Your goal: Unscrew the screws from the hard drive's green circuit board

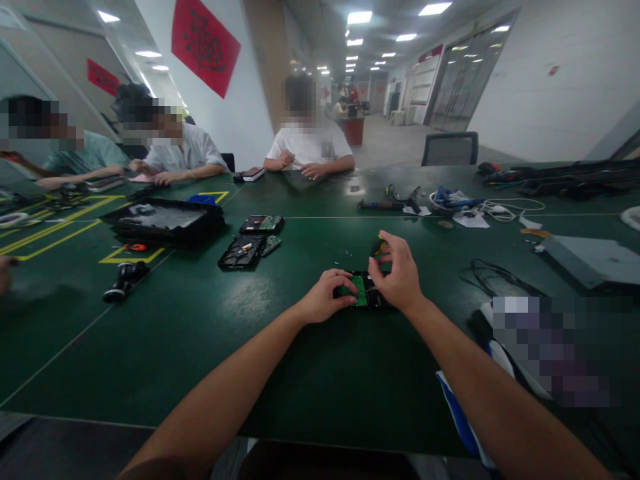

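Observation:
A hard drive point(371, 293) lies on the green table in front of me, its green circuit board facing up. My left hand point(330, 297) grips its left end, fingers over the board and thumb near the front edge. At the right end, my right hand point(400, 273) holds a small screwdriver point(381, 247) with a black and yellow handle, roughly upright above the drive. My fingers partly cover its handle, and the tip cannot be made out. A few tiny screws point(349, 253) lie on the table just beyond the drive.
Left of centre are two opened drives point(242, 253) point(261, 224) and a loose circuit board point(271, 246). A black tray point(165, 221) stands farther left. Cables point(510, 210) and a grey metal case point(593, 260) lie to the right. Several people sit across the table.

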Demonstrator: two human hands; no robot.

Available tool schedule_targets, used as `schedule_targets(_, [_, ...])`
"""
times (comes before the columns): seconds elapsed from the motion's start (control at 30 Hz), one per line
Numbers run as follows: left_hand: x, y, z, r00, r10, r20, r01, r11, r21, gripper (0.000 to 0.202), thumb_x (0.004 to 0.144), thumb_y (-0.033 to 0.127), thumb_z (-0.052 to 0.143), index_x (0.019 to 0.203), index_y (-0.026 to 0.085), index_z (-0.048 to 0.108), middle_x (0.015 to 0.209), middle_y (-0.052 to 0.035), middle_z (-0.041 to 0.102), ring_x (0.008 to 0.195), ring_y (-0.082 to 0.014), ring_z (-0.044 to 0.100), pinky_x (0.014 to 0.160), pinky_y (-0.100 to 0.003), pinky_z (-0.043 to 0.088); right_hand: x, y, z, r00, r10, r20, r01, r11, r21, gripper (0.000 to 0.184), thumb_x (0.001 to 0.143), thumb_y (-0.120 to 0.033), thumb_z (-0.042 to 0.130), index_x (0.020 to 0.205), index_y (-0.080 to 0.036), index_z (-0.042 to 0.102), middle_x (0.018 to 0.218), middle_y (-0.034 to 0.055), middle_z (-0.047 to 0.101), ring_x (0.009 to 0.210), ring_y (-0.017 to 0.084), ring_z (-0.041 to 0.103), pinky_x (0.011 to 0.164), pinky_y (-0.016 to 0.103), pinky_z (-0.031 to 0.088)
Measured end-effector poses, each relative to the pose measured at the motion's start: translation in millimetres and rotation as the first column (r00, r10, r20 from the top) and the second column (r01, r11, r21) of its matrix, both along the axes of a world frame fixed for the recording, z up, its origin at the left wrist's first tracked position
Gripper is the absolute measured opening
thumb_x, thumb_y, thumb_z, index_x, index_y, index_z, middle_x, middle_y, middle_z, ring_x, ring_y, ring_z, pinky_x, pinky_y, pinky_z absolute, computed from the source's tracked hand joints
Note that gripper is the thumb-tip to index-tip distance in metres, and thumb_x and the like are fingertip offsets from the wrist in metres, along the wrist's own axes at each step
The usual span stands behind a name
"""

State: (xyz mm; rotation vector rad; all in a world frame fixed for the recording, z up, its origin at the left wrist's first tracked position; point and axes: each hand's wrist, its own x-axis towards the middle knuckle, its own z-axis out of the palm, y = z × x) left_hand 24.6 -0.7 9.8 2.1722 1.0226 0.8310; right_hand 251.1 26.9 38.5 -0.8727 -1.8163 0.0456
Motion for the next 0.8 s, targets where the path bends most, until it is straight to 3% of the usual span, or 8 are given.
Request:
schedule_targets(0.1, [0.3, -0.2, 0.1, 1.000, 0.002, 0.005, -0.002, 1.000, 0.004, 0.020, 0.086, 0.023, 0.079, 0.105, 0.024, 0.073, 0.135, -0.0084, 0.057, 0.134, -0.0265, 0.050, 0.117, -0.049, 0.036, -0.1, 0.7, -1.4, 1.000, 0.003, -0.012, -0.003, 1.000, 0.000, 0.065, 0.091, -0.021, 0.063, 0.151, -0.028, 0.038, 0.139, 0.0141, 0.050, 0.101, 0.025, 0.066, 0.075, 0.041, 0.067])
schedule_targets(0.27, [0.6, -0.4, 0.5, 1.000, 0.000, 0.008, 0.000, 1.000, 0.006, 0.019, 0.087, 0.023, 0.078, 0.105, 0.024, 0.073, 0.135, -0.0085, 0.058, 0.134, -0.0265, 0.050, 0.117, -0.049, 0.036, 1.1, 0.4, 0.0, 1.000, -0.021, -0.010, 0.021, 1.000, 0.001, 0.062, 0.090, -0.023, 0.066, 0.148, -0.028, 0.041, 0.130, 0.0129, 0.051, 0.089, 0.022, 0.065, 0.064, 0.038, 0.066])
schedule_targets(0.43, [0.9, -1.4, 2.6, 1.000, 0.007, -0.001, -0.007, 1.000, -0.008, 0.020, 0.087, 0.023, 0.079, 0.106, 0.024, 0.073, 0.135, -0.0085, 0.058, 0.134, -0.0267, 0.050, 0.117, -0.050, 0.037, -0.3, -2.4, 2.9, 1.000, -0.002, -0.004, 0.002, 1.000, -0.015, 0.060, 0.093, -0.022, 0.061, 0.149, -0.031, 0.040, 0.133, 0.0123, 0.052, 0.097, 0.023, 0.065, 0.074, 0.041, 0.067])
schedule_targets(0.63, [0.8, -0.7, 1.4, 1.000, 0.007, -0.005, -0.007, 1.000, -0.013, 0.019, 0.087, 0.023, 0.078, 0.106, 0.024, 0.074, 0.135, -0.0085, 0.058, 0.134, -0.0273, 0.050, 0.117, -0.050, 0.036, 0.3, -0.2, 0.1, 0.997, -0.072, -0.004, 0.072, 0.997, -0.005, 0.065, 0.091, -0.029, 0.066, 0.150, -0.028, 0.038, 0.130, 0.0139, 0.054, 0.090, 0.024, 0.066, 0.067, 0.042, 0.066])
schedule_targets(0.8, [0.7, 0.2, 0.1, 1.000, 0.004, 0.003, -0.004, 1.000, -0.011, 0.020, 0.086, 0.023, 0.079, 0.106, 0.023, 0.073, 0.134, -0.0086, 0.058, 0.134, -0.0267, 0.050, 0.117, -0.049, 0.036, -0.1, -0.9, 0.7, 0.999, -0.040, 0.002, 0.040, 0.999, -0.027, 0.065, 0.094, -0.028, 0.062, 0.153, -0.029, 0.037, 0.128, 0.0128, 0.055, 0.093, 0.024, 0.066, 0.073, 0.042, 0.067])
